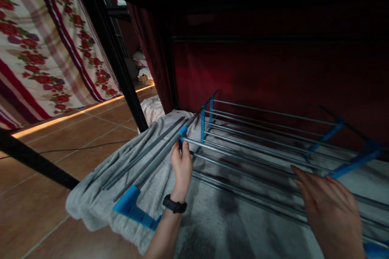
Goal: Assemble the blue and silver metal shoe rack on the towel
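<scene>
A clothes drying rack (261, 137) of grey metal rods and blue plastic joints lies low over a grey blanket (97, 194). My left hand (181, 166), with a black watch on its wrist, is closed around a rod beside a blue joint (182, 131) at the rack's left side, where a folded wing of rods (146, 158) slopes down. My right hand (330, 206) hovers over the rods at the right, fingers stretched out and close together, holding nothing.
Brown floor tiles (45, 158) lie to the left with a thin black cable across them. A flowered striped cloth (45, 44) hangs at upper left. Black frame posts (118, 68) and a dark red curtain (273, 73) close off the back.
</scene>
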{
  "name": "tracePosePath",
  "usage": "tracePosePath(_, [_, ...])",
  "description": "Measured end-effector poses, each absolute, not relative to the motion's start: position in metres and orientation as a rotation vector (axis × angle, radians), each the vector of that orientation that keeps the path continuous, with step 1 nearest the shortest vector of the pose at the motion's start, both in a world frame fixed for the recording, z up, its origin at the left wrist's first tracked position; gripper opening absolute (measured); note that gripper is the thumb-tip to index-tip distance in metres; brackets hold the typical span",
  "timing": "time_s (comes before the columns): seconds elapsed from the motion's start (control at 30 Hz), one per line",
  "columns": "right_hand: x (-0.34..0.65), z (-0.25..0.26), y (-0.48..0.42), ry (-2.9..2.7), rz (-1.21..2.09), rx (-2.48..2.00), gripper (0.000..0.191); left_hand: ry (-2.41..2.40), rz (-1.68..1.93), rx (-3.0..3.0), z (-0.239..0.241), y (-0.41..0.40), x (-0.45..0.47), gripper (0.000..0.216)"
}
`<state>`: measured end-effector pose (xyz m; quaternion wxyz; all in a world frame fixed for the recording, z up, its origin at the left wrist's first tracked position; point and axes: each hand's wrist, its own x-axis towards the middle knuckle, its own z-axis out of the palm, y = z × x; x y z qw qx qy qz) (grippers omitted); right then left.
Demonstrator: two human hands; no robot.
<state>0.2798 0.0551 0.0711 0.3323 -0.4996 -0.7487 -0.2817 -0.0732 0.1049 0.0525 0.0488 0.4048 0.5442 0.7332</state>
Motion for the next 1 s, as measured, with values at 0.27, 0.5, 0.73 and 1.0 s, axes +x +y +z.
tracePosePath(0.27, [0.285, 0.068, 0.059, -2.001, -0.711, -1.320, 0.040, 1.660, 2.232, 1.224, 0.052, 0.104, -0.071, 0.036])
tracePosePath(0.5, [0.288, 0.069, 0.061, -2.020, -0.690, -1.287, 0.040, 1.694, 2.230, 1.219, 0.056, 0.101, -0.070, 0.037])
tracePosePath(0.73, [0.287, 0.071, 0.060, -2.028, -0.635, -1.301, 0.040, 1.652, 2.243, 1.160, 0.052, 0.105, -0.072, 0.039])
tracePosePath(1.0, [0.289, 0.070, 0.061, -2.054, -0.633, -1.279, 0.039, 1.625, 2.250, 1.029, 0.046, 0.109, -0.073, 0.042])
